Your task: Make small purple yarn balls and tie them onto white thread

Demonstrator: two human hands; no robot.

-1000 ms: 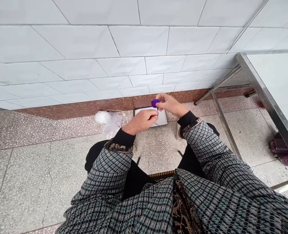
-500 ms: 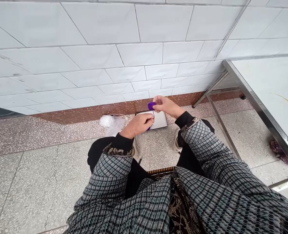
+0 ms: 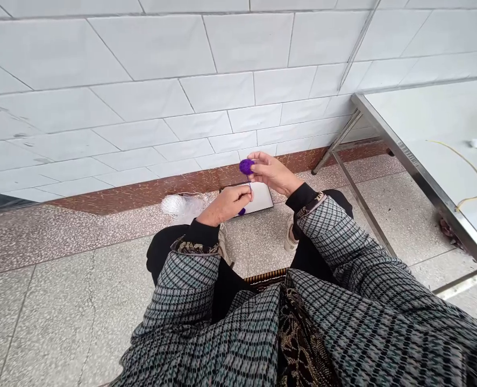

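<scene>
Between the thumb and fingers of my right hand (image 3: 271, 173) is a small purple ball of yarn (image 3: 246, 166). A strand of purple yarn (image 3: 249, 181) runs down from it to my left hand (image 3: 227, 204), whose fingertips are pinched on the strand. Under my hands, a shallow white tray or box lid with a dark rim (image 3: 262, 200) lies on the floor. Another purple piece (image 3: 242, 212) shows just below my left fingers, partly hidden by them. To the left, a ball of white yarn (image 3: 173, 205) sits in clear plastic against the wall base.
A metal-framed table (image 3: 403, 148) stands at the right, with a yellow cord (image 3: 474, 169) on its top. The white tiled wall (image 3: 206, 91) rises close in front. My shoes (image 3: 291, 236) flank the tray on the speckled floor (image 3: 52, 306).
My right hand has turned a little, so the purple ball shows rounder and fuller. My left hand keeps its pinch on the strand. The whole view has shifted slightly.
</scene>
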